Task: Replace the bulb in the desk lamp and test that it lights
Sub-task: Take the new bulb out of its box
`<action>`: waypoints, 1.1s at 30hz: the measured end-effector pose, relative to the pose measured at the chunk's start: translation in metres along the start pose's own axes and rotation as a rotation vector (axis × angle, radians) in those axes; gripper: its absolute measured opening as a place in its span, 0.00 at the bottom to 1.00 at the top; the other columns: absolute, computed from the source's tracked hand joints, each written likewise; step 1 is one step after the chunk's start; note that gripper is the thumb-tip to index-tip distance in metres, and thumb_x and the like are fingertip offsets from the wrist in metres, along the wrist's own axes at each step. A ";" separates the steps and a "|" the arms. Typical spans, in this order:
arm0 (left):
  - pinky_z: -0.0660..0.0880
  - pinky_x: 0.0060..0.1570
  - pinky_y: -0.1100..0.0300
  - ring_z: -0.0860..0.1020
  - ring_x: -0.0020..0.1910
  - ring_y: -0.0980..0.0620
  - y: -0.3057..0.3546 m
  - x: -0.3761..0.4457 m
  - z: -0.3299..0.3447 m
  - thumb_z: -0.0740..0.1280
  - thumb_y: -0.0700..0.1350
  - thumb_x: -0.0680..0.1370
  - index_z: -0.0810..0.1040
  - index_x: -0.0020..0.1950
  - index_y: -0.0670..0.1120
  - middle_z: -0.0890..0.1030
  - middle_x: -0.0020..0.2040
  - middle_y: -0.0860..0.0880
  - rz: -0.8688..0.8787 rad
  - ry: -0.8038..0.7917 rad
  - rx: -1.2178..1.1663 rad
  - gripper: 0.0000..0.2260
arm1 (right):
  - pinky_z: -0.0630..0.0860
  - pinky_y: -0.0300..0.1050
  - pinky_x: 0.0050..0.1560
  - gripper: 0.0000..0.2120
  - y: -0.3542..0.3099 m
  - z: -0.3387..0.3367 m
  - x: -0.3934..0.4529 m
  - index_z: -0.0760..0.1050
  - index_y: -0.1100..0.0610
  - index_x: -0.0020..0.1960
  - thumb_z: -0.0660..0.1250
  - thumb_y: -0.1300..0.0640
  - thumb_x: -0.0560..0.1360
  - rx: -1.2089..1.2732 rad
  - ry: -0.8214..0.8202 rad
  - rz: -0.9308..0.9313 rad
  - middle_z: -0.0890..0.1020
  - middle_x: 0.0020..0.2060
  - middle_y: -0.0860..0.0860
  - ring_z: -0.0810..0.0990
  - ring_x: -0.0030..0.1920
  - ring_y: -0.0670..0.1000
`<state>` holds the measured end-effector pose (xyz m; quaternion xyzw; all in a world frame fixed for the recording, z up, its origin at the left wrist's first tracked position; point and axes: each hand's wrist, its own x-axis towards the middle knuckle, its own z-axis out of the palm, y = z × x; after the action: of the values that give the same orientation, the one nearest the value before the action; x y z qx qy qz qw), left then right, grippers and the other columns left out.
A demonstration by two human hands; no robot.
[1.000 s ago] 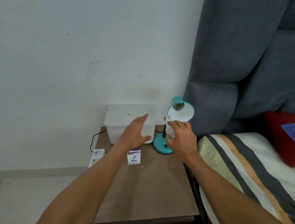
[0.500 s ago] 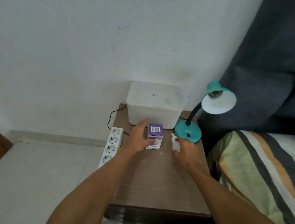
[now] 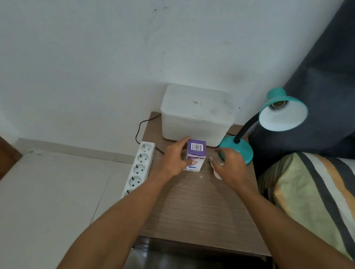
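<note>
White old bulb [image 3: 216,172] under the loosely curled right hand [image 3: 229,169] could roll off; left hand [image 3: 175,157] grips the box [image 3: 194,155].

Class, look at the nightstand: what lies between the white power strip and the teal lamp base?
In the head view, between the power strip and the lamp base sit the left hand gripping the purple bulb box, then the right hand over a white bulb.
</note>
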<state>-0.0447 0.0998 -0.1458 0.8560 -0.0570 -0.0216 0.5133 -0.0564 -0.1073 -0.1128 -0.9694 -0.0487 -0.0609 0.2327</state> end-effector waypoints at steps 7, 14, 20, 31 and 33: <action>0.80 0.62 0.48 0.81 0.62 0.50 -0.005 0.003 0.003 0.82 0.38 0.70 0.69 0.77 0.46 0.81 0.65 0.45 0.019 0.013 -0.002 0.39 | 0.79 0.50 0.56 0.16 -0.042 -0.020 0.042 0.80 0.53 0.63 0.71 0.58 0.76 0.024 -0.180 -0.255 0.82 0.60 0.54 0.79 0.59 0.53; 0.80 0.63 0.48 0.80 0.65 0.49 -0.013 0.006 0.003 0.81 0.38 0.71 0.67 0.78 0.46 0.80 0.67 0.45 0.021 -0.001 -0.002 0.39 | 0.78 0.45 0.52 0.17 -0.039 -0.016 0.052 0.79 0.52 0.65 0.71 0.56 0.76 -0.154 -0.335 -0.363 0.84 0.58 0.52 0.81 0.55 0.52; 0.80 0.64 0.47 0.80 0.66 0.48 -0.017 0.011 0.005 0.81 0.37 0.71 0.66 0.79 0.46 0.79 0.68 0.45 0.012 -0.010 -0.010 0.40 | 0.77 0.48 0.54 0.19 -0.041 -0.022 0.058 0.77 0.51 0.67 0.70 0.55 0.77 -0.251 -0.404 -0.425 0.84 0.57 0.53 0.80 0.54 0.53; 0.79 0.64 0.47 0.80 0.66 0.49 -0.018 0.011 0.006 0.80 0.37 0.72 0.65 0.79 0.47 0.79 0.68 0.46 0.017 -0.012 -0.010 0.40 | 0.78 0.45 0.48 0.16 -0.033 -0.022 0.053 0.78 0.53 0.66 0.65 0.54 0.79 -0.206 -0.365 -0.516 0.84 0.57 0.54 0.82 0.47 0.53; 0.79 0.64 0.47 0.80 0.65 0.49 -0.017 0.011 0.006 0.79 0.36 0.73 0.64 0.80 0.49 0.78 0.68 0.46 0.019 -0.017 -0.011 0.40 | 0.79 0.45 0.48 0.16 -0.032 -0.023 0.054 0.78 0.53 0.66 0.64 0.54 0.80 -0.147 -0.357 -0.470 0.84 0.58 0.55 0.83 0.48 0.53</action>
<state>-0.0330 0.1012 -0.1636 0.8525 -0.0693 -0.0242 0.5176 -0.0095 -0.0860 -0.0705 -0.9412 -0.3073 0.0548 0.1290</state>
